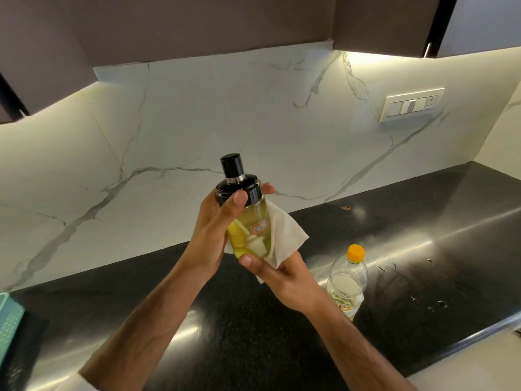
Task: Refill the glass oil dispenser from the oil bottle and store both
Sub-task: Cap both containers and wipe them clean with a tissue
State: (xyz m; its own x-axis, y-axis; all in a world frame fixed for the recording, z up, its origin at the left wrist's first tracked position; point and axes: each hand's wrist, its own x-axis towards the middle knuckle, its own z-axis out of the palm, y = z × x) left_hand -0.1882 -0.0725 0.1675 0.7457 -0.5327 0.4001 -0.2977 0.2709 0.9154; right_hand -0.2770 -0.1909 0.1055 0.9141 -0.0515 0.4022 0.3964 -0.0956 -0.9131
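The marble backsplash (197, 131) fills the width under 1 row of dark upper cabinets (197, 24) and turns a corner at the right. Below it, 1 black countertop (423, 249) runs from the wall to its front edge at lower right, with bare, glossy room on both sides of the arms. 1 switch plate (411, 104) sits on the wall at right. 1 teal box (10, 320) is cut off by the left edge. Held up over the counter, 1 glass oil dispenser (248, 218) with a black cap carries yellow oil and a small label. The left hand (211, 230) wraps its side, thumb on the cap collar. The right hand (284, 277) cups its base through 1 white cloth (284, 235), which hides the bottom. 1 oil bottle (348, 280) with an orange cap stands on the counter just right of the right wrist, its lower part hidden.
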